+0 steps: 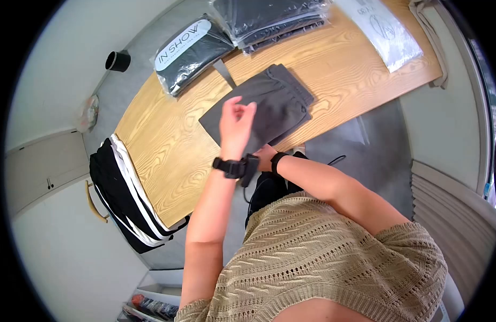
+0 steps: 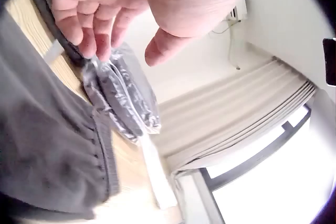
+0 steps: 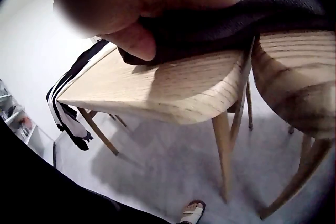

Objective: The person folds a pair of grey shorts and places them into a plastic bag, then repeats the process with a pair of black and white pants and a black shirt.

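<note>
A folded dark grey garment with a gathered elastic edge lies on the wooden table. Above its left part is the left hand, raised, fingers loosely bent and thumb apart; in the left wrist view this hand has nothing between fingers and thumb, and the garment lies beside it. The right hand is at the garment's near edge, by the table's rim. The right wrist view has the right hand with its thumb against the dark cloth; its other fingers are hidden.
Plastic-wrapped dark clothes and a wrapped stack lie along the far side, with a white packet to their right. Black and white clothes hang over the left end. A grey strip touches the garment's far edge.
</note>
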`<action>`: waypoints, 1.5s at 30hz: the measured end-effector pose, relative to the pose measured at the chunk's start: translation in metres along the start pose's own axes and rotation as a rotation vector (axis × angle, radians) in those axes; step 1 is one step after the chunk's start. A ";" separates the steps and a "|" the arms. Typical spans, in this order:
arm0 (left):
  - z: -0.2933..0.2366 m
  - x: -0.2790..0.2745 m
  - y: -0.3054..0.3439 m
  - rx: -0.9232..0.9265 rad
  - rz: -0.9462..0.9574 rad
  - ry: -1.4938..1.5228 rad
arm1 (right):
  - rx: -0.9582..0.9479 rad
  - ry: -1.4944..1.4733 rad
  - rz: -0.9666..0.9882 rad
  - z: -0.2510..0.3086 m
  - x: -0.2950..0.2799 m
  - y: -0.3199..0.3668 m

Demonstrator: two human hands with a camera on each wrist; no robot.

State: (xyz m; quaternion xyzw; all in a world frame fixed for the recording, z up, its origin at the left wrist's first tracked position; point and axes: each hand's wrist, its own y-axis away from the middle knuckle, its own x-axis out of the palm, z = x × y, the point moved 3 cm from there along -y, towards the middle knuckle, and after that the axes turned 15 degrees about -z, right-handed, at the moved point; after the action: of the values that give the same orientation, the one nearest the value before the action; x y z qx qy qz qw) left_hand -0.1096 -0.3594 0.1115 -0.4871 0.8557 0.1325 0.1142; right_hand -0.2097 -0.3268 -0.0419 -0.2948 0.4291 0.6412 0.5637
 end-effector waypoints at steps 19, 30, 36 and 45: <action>0.133 -0.062 0.063 0.456 0.188 -0.761 | 0.929 -0.963 -0.757 -0.191 -0.106 0.070; 0.058 -0.091 0.069 0.337 0.132 -0.265 | 0.748 -1.150 -0.467 -0.036 -0.212 0.011; 0.052 -0.148 0.097 0.087 -0.633 0.236 | 0.207 -1.124 -0.458 0.129 -0.207 -0.053; 0.191 -0.271 0.131 -0.304 -1.351 -0.400 | 0.237 -0.653 -0.319 0.093 -0.095 -0.059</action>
State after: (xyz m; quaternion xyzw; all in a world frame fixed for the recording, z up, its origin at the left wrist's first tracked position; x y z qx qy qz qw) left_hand -0.0752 -0.0130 0.0351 -0.8869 0.3022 0.2372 0.2567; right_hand -0.1243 -0.2898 0.0694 -0.0709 0.2466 0.5516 0.7937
